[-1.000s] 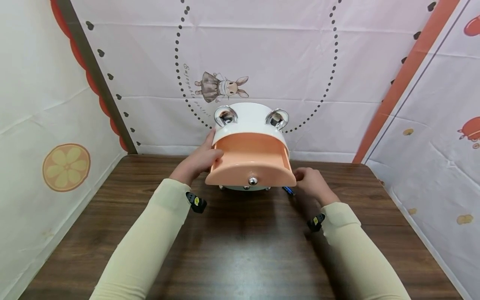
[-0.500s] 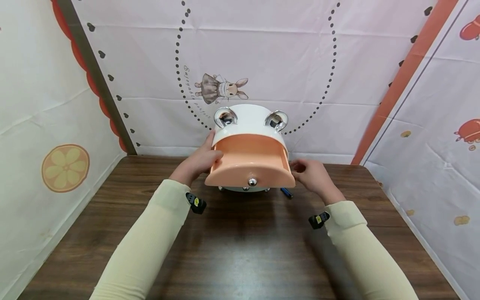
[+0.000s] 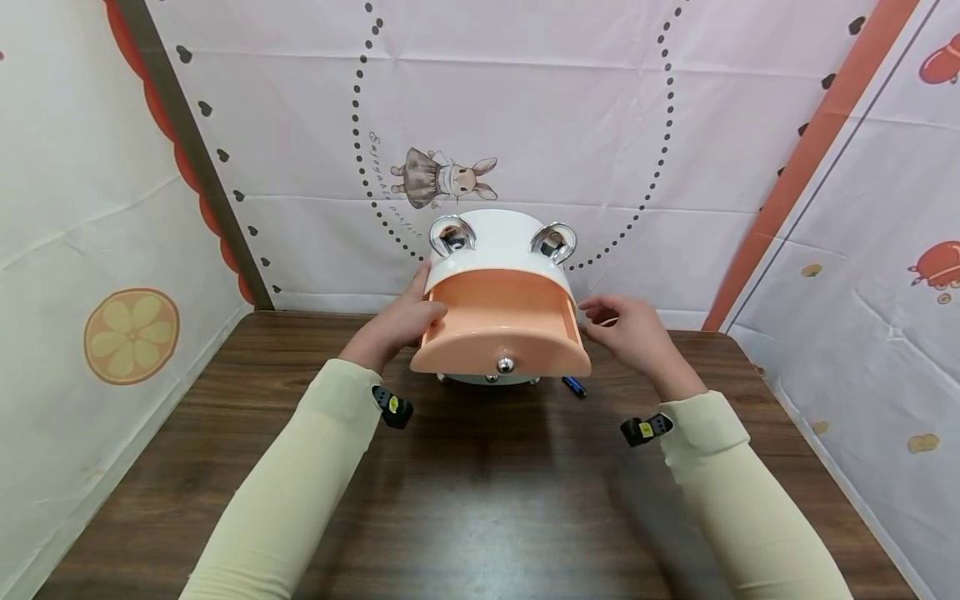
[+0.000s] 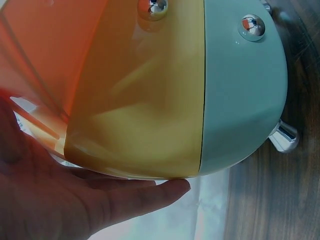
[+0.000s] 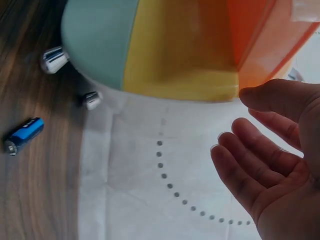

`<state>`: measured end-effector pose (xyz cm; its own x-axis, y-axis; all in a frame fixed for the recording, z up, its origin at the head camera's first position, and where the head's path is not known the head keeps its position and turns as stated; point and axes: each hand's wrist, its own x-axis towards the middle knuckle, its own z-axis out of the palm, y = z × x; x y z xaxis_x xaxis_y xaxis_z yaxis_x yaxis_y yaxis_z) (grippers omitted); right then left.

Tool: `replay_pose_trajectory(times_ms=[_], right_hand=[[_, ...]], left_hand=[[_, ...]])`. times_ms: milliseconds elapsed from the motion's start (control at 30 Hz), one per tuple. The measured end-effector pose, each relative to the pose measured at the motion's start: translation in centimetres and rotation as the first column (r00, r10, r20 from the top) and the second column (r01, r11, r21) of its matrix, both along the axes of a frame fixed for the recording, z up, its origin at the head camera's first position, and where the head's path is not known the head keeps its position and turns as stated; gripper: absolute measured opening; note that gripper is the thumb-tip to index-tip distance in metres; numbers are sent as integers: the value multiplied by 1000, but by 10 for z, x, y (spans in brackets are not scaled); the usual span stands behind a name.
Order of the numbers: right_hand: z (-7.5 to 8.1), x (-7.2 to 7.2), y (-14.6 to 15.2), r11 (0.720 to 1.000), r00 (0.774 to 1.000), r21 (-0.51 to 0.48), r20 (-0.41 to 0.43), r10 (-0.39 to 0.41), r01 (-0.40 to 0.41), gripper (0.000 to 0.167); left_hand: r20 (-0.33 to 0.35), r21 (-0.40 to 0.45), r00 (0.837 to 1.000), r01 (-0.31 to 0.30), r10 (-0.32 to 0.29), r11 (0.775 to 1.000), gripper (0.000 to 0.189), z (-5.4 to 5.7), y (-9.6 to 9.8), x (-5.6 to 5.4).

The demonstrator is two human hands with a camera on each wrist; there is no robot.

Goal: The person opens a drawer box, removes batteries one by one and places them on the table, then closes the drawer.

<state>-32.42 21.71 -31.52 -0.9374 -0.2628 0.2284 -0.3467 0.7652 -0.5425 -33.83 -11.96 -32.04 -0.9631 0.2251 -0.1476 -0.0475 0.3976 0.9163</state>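
Note:
A rounded desktop drawer cabinet (image 3: 498, 237) stands at the table's back, white on top with silver loops. Its orange drawer (image 3: 502, 350) is pulled out and has a silver knob. My left hand (image 3: 397, 327) holds the cabinet's left side, thumb over the front edge; in the left wrist view its fingers (image 4: 150, 196) lie along the side by the yellow drawer (image 4: 145, 100). My right hand (image 3: 628, 333) is at the right side with loosely bent fingers. In the right wrist view its thumb tip is right at the cabinet's edge, and nothing shows in its grasp.
A blue battery (image 3: 574, 387) lies on the dark wooden table (image 3: 480, 500), right of the cabinet's foot. Below the yellow drawer is a green drawer (image 4: 245, 90) with a silver knob. A printed white cloth (image 3: 525, 125) hangs close behind, and cloth also covers both sides.
My right hand has moved up and back along the cabinet's right side, away from the battery. The left hand and the pulled-out drawer have stayed in place.

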Motion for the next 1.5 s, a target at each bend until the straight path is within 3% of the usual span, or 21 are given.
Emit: replay_pose_trajectory(times_ms=[333, 867, 1033, 1300, 1500], right_hand=[[17, 8, -10, 998, 994, -42, -93, 52, -57, 27], [36, 21, -24, 990, 983, -72, -150, 109, -120, 28], [40, 24, -29, 985, 981, -87, -132, 139, -151, 27], [46, 26, -38, 966, 961, -46, -121, 248, -255, 31], [50, 22, -42, 948, 949, -68, -70, 306, -311, 32]], left_hand=[[8, -3, 1000, 3, -3, 1000, 93, 0, 1, 1], [18, 3, 1000, 0, 0, 1000, 92, 0, 0, 1], [32, 3, 999, -2, 2, 1000, 92, 4, 1, 3], [60, 9, 998, 21, -22, 1000, 91, 26, 4, 20], [51, 2, 999, 17, -17, 1000, 91, 15, 2, 11]])
